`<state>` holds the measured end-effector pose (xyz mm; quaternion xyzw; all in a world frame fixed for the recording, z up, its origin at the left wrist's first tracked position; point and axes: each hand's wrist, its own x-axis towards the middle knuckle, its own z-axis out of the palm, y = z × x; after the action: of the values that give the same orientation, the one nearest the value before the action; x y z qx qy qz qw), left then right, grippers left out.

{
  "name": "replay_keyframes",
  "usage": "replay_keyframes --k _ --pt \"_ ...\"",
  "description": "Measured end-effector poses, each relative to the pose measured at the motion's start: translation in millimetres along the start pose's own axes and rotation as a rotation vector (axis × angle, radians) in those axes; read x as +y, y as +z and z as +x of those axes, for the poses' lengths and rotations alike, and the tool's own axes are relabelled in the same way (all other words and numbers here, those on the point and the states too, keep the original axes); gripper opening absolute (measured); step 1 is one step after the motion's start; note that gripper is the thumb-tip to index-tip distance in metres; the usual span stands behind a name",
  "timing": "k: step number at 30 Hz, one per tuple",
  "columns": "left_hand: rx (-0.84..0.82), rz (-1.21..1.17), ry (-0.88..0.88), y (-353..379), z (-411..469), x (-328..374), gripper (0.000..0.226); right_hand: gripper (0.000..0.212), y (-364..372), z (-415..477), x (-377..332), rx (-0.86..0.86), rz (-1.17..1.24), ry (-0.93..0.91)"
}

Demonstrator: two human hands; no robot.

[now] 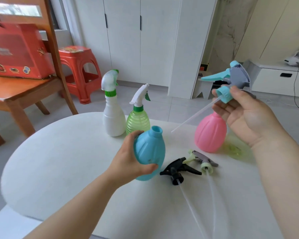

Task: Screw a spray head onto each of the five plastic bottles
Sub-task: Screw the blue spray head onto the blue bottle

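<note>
My left hand (133,163) grips an open-necked blue bottle (149,150), tilted, just above the white table (59,161). My right hand (243,116) holds a blue-and-grey spray head (231,80) up at the right, its clear tube (193,116) slanting down toward the bottle. A white bottle (113,118) and a green bottle (137,120) stand behind with spray heads on. A pink bottle (210,135) stands open, and a yellow-green bottle (233,149) is partly hidden behind my right wrist. A black spray head (178,169) and a pale green-and-grey spray head (202,160) lie on the table.
A wooden chair (24,90) carrying a red box (17,50) stands at the left, with a red plastic stool (78,69) behind it. White cabinets (140,40) line the far wall. The table's rounded edge curves around the left.
</note>
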<state>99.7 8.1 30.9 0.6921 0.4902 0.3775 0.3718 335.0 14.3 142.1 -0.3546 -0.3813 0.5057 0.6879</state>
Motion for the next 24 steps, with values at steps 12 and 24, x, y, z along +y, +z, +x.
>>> replay_keyframes --k 12,24 --pt "0.030 0.061 -0.060 -48.3 -51.1 -21.6 0.077 0.012 71.1 -12.7 49.2 -0.146 -0.069 0.074" --pt "0.038 0.026 -0.090 -52.3 -50.1 -27.5 0.073 0.015 93.8 -37.4 121.4 -0.308 -0.404 0.160"
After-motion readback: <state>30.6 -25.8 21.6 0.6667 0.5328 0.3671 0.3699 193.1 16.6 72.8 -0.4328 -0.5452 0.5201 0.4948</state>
